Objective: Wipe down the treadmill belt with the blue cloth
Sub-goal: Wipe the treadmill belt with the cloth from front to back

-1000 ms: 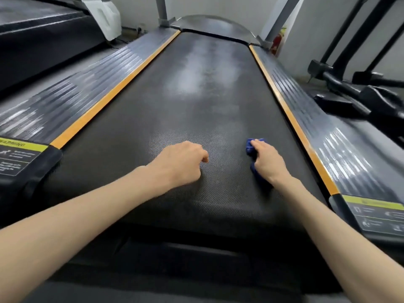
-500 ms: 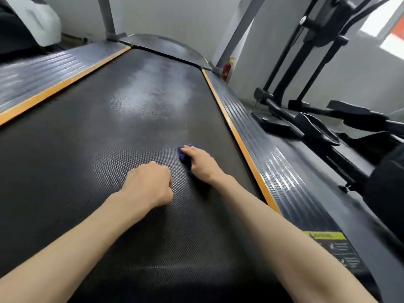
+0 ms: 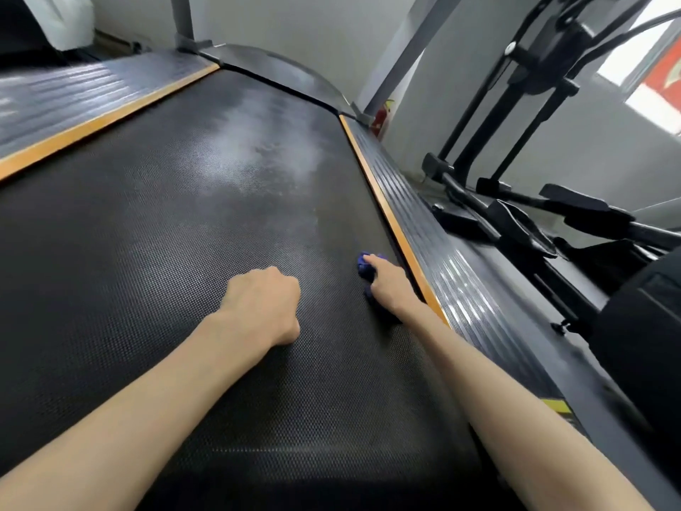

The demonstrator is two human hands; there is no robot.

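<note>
Nearest, two bare forearms reach out over the treadmill belt [image 3: 147,252], a black surface with a fine dotted texture that fills most of the view. The left hand [image 3: 261,307] is balled into a fist with nothing in it and rests on the middle of the belt. A little farther and to the right, the right hand [image 3: 388,285] grips the blue cloth [image 3: 365,269], which is bunched small under its fingers and pressed to the belt just beside the right orange strip [image 3: 390,215]. Outside that strip runs a ribbed grey side rail [image 3: 460,282] with a yellow label [image 3: 558,405] toward its near end. A matching left orange strip [image 3: 103,119] and left rail [image 3: 73,90] border the other side.

Farther up, a pale hazy patch [image 3: 258,153] lies across the belt. At the far end sit a curved dark cover [image 3: 280,73] and two grey uprights [image 3: 182,16], with a red object [image 3: 379,118] by the base of the right one. A black exercise machine [image 3: 516,215] stands to the right, before a grey wall [image 3: 294,24] and a bright window [image 3: 656,68].
</note>
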